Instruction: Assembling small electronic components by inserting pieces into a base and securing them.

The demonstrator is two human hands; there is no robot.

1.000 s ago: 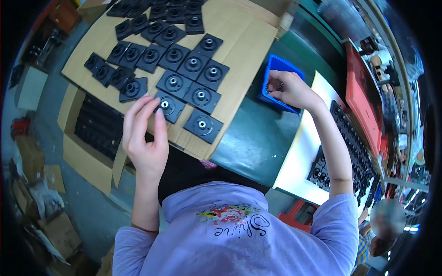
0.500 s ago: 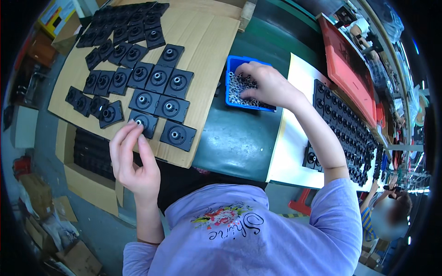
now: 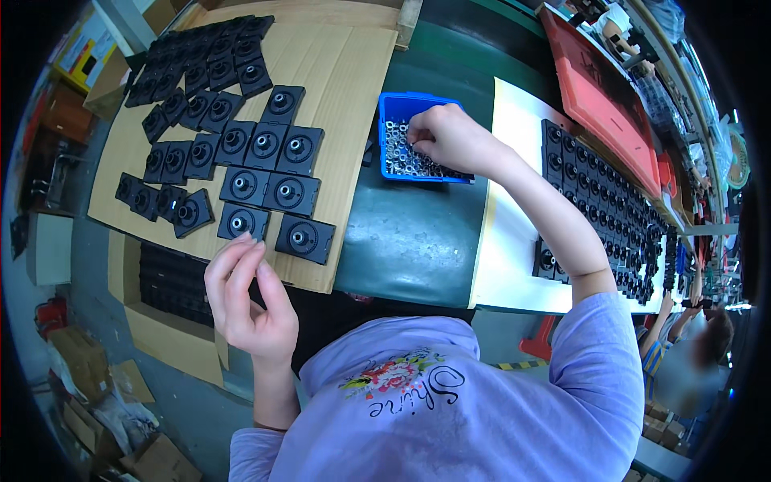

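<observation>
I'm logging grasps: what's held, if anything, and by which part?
Can't tell: the left hand, near a black plate, and the right hand, over metal pieces, hide any hold.

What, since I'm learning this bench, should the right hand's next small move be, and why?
Probably to pinch one of the small metal pieces and lift it from the blue bin: the right hand reaches into the bin, fingers bent toward the pieces, though any grip is hidden. The left hand is at a black plate's near edge.

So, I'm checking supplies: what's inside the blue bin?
Small metal rings lie in the blue bin. The right hand covers part of them; whatever lies under it cannot be seen.
</observation>
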